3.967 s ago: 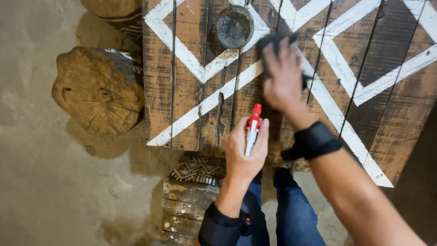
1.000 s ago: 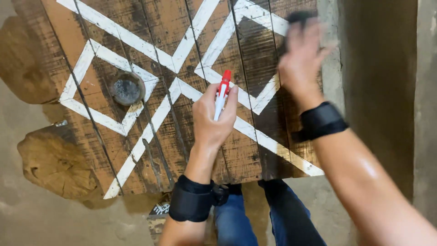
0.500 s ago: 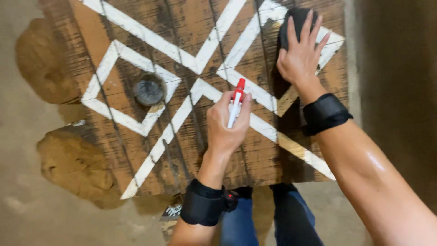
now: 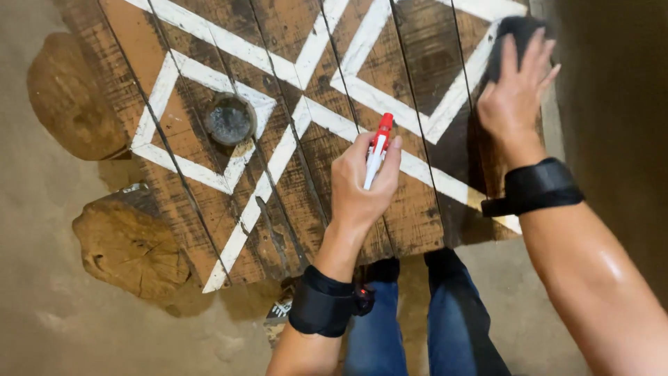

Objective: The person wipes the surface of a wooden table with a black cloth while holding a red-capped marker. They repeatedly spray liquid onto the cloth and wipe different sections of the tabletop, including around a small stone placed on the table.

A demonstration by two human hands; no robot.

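Observation:
My left hand [image 4: 362,184] grips a small white spray bottle with a red nozzle [image 4: 379,143], held upright over the middle of a wooden plank tabletop [image 4: 292,174] painted with white diamond lines. My right hand [image 4: 515,97] presses flat, fingers spread, on a dark cloth [image 4: 518,35] at the tabletop's far right corner. Both wrists wear black bands. The wood around the cloth looks darker and wet.
A round metal dish [image 4: 228,122] sits on the tabletop inside a white diamond. Two tree-stump seats [image 4: 129,244] stand on the concrete floor to the left. My legs in blue jeans [image 4: 431,320] are at the table's near edge. A dark wall runs along the right.
My right hand with the cloth has slid along the tabletop's right side toward the far corner. My left hand keeps holding the spray bottle over the middle. My view has shifted.

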